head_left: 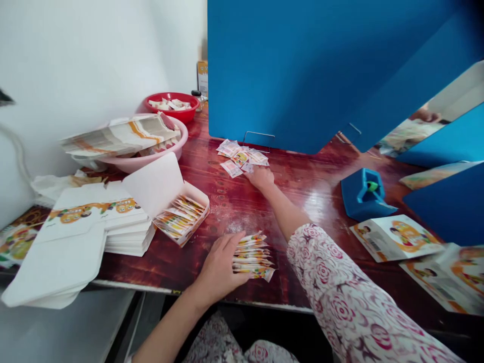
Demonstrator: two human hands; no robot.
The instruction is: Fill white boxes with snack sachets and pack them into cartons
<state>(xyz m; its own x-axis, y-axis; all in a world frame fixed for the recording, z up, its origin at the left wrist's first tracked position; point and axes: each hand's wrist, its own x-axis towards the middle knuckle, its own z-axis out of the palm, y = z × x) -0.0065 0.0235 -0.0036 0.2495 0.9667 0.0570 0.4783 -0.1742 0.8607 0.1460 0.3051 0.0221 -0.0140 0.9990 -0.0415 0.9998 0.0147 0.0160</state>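
Observation:
Near the table's front edge my left hand (223,267) is closed around a stack of sachets (255,257) standing on edge in a row. My right hand (260,176) reaches forward to a loose pile of sachets (240,156) in front of the blue partition. Its fingertips touch the near side of that pile, and the finger ends are partly hidden, so whether they grip a sachet is unclear. Left of my left hand lies an open carton (196,194), its lid tipped back and rows of sachets inside.
Flattened cartons (75,222) are stacked at left, overhanging the front edge. Behind them stand a pink basin (183,141) with printed packaging and a red basin (194,103). A blue partition (264,75) closes off the back. At right are a blue tape dispenser (353,194) and closed cartons (397,237).

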